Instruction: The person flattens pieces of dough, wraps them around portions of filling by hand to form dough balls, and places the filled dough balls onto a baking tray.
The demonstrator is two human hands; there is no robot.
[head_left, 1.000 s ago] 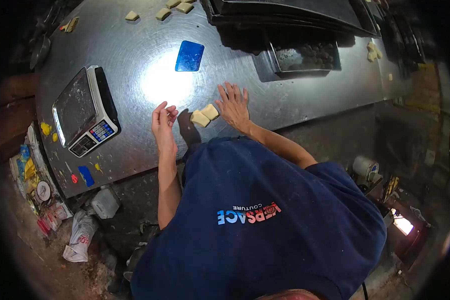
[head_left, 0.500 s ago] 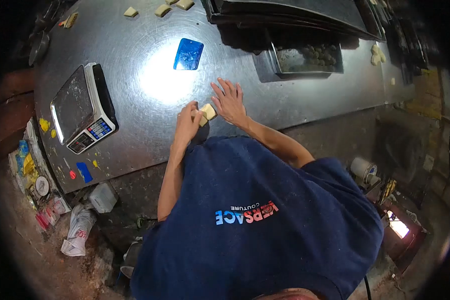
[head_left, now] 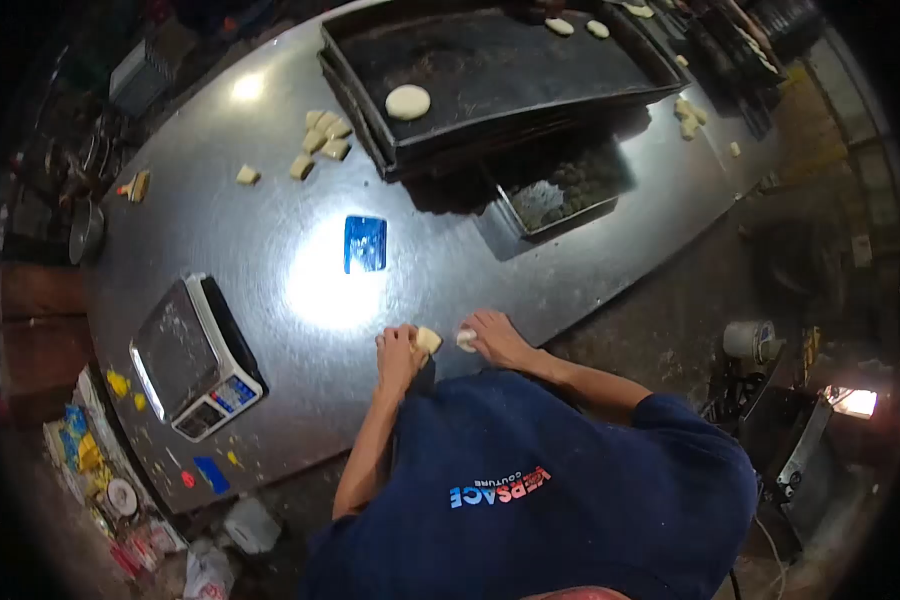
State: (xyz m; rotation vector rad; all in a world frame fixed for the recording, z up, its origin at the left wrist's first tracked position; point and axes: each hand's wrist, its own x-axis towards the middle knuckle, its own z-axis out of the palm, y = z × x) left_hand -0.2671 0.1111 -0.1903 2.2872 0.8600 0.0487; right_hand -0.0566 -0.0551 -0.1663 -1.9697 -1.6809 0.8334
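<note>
While curled at the near edge of the steel table (head_left: 450, 270), left hand (head_left: 397, 352): bends its fingers down around a pale dough piece, largely hidden under the palm; exact finger contact, cannot tell.
Yellowish dough piece (head_left: 428, 341): sits against the fingers of the left hand, on the side facing the other hand.
Right hand (head_left: 498, 338): curves with fingers bent, thumb side inward, against a whitish dough lump; whether pinching or only pressing, cannot tell.
Whitish dough lump (head_left: 467, 340): lies at the right fingertips, between both hands, apart from the yellowish piece.
Blue scraper (head_left: 365, 244): lies flat on the steel, beyond the left hand.
Digital scale (head_left: 200, 358): stands to the left, near the table's edge, with pale smears on its dark plate.
Dough cluster (head_left: 325, 135): rests beside the large black tray, with a single piece (head_left: 248, 175) just apart to the left.
Large black tray (head_left: 510, 65): holds a flat round of dough (head_left: 408, 102) in its near left corner and smaller rounds at the far side.
Metal pan (head_left: 565, 195): sits near that tray, with lumps inside.
</note>
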